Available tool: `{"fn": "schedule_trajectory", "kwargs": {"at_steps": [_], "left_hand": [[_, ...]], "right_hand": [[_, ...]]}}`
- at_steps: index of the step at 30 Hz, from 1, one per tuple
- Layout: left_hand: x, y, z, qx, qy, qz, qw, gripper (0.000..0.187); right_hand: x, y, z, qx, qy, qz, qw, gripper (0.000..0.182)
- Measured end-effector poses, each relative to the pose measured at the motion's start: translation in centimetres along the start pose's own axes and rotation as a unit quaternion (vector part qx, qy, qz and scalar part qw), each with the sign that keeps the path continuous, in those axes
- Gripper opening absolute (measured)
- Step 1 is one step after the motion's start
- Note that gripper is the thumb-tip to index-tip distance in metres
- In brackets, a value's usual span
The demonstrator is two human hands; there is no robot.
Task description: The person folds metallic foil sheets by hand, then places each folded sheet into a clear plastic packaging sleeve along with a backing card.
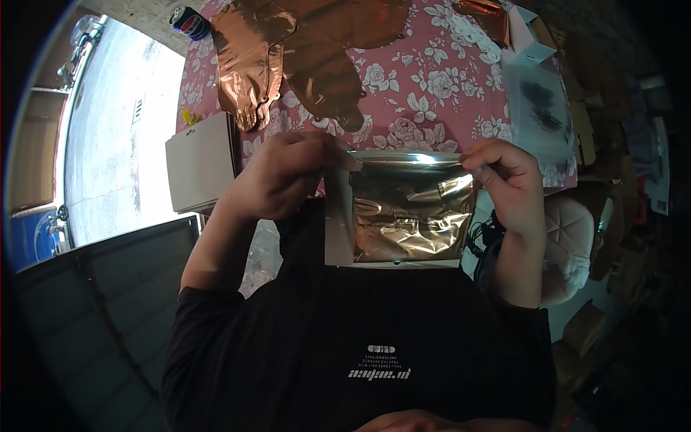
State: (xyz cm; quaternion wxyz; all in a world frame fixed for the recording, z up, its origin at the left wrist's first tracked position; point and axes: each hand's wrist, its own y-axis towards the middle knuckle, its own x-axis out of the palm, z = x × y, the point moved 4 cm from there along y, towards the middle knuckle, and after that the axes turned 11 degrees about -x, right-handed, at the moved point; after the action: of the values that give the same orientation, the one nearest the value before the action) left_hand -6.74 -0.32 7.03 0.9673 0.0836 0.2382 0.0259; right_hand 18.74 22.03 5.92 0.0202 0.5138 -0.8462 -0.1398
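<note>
Between my two hands hangs a clear plastic sleeve (pixel 338 230) with a folded copper-gold foil sheet (pixel 414 216) in it, and a pale card shows behind the foil. My left hand (pixel 291 173) pinches the sleeve's upper left corner, thumb and fingers pressed together. At the upper right corner, my right hand (pixel 507 180) grips the edge between thumb and fingers. Flat copper foil balloons (pixel 317 65) lie on the table beyond my hands. A stack of pale cards (pixel 201 165) sits beside my left forearm.
A pink floral cloth (pixel 425 79) covers the table. Clear plastic sleeves (pixel 536 108) lie at its right side, below a white box (pixel 531 36) and more copper foil (pixel 486 18). A blue can (pixel 189 24) stands at the far left corner. A padded stool (pixel 568 245) is at right.
</note>
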Motion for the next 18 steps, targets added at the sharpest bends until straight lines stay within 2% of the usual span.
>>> {"fn": "schedule_trajectory", "kwargs": {"at_steps": [3,5,9,11,12,14,18], "left_hand": [[0.2,0.0,-0.5,0.000,-0.010,0.003,1.000,0.047],[0.1,0.0,-0.6,-0.006,-0.054,0.039,0.998,0.036],[-0.3,0.0,-0.5,-0.010,-0.026,0.010,1.000,0.040],[-0.3,0.0,-0.5,0.045,0.028,0.014,0.998,0.037],[-0.3,0.0,-0.3,0.045,0.028,0.014,0.998,0.037],[-0.7,0.2,0.2,0.023,0.014,0.036,0.999,0.025],[-0.5,0.1,-0.2,0.013,-0.039,0.018,0.999,0.012]], "right_hand": [[-0.2,-0.1,0.3,-0.006,0.049,-0.014,0.999,0.010],[-0.2,0.0,-0.1,-0.056,0.089,-0.022,0.994,0.012],[-0.1,0.3,-0.1,-0.074,0.134,-0.030,0.988,0.015],[-0.5,0.0,0.9,-0.030,0.072,0.006,0.997,0.016],[-0.5,0.0,0.7,-0.030,0.071,0.006,0.997,0.016],[-0.4,0.2,0.7,0.012,0.056,0.021,0.998,0.014],[-0.3,0.3,0.7,0.020,0.069,0.014,0.997,0.016]]}}
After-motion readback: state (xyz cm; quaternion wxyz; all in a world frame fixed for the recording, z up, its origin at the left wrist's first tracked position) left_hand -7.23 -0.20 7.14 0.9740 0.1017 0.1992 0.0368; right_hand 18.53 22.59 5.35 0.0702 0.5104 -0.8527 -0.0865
